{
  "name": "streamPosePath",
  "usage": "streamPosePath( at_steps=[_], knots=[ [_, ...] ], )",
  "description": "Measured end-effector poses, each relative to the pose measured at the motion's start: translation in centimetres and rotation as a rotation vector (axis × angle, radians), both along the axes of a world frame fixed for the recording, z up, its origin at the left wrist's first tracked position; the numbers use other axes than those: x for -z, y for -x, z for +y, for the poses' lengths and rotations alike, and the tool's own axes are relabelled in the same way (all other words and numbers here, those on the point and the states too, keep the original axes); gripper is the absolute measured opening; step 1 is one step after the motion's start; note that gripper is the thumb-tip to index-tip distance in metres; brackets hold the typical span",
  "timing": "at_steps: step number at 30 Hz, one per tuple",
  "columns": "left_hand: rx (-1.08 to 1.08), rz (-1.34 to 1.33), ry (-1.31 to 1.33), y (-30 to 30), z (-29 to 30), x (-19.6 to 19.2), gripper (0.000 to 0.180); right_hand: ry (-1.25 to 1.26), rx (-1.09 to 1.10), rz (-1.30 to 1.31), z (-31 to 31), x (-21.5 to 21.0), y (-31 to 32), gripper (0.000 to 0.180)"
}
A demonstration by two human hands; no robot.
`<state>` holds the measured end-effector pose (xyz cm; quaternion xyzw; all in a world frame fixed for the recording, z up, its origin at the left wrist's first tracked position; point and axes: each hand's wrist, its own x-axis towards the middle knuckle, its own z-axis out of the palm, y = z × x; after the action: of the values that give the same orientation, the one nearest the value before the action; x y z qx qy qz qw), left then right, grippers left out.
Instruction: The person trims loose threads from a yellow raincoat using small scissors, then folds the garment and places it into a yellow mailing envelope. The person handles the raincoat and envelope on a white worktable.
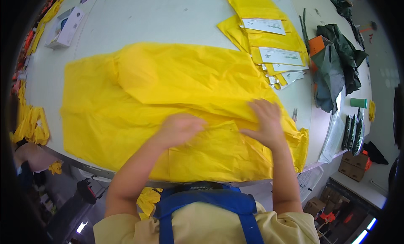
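A large piece of thin, slightly shiny yellow fabric (181,80), creased and loosely folded, lies spread across the table in front of me. My left hand (181,128) is over its middle, smeared by motion, so its fingers cannot be made out clearly. Farther right, my right hand (268,121) lies on or just above the fabric, with thumb and fingers spread and nothing in them. Between the two hands a folded flap (223,138) of the same fabric shows. Whether either palm presses on the cloth is hidden.
Folded yellow packs with white cards (275,55) overlap at the back right. Dark green fabric (330,71) is heaped beyond them, near a green cylinder (358,103) and several dark packets (352,134). A white box (65,28) stands far left. The table's near edge (92,167) runs before me.
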<state>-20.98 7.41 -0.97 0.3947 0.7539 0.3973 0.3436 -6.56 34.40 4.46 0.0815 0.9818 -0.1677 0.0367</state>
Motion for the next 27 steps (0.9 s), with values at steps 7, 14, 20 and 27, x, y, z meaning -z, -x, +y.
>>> streamPosePath(
  at_steps=[7,14,20,27],
  knots=[
    [-1.177,0.670,0.060,14.9,-12.5,4.0,0.043,-0.331,0.243,0.084,9.3,10.9,-13.7,0.045],
    [-0.977,0.282,-0.230,12.6,-10.7,-2.3,0.016,-0.220,0.207,-0.369,6.4,2.2,-6.2,0.055],
    [-0.227,1.105,-0.397,3.7,-5.5,-10.6,0.019,0.959,0.144,0.347,-6.5,-2.4,7.7,0.057],
    [-0.243,1.116,-0.437,0.8,-5.5,-11.3,0.023,1.008,0.356,0.449,-12.0,-6.2,11.9,0.016]
  ],
)
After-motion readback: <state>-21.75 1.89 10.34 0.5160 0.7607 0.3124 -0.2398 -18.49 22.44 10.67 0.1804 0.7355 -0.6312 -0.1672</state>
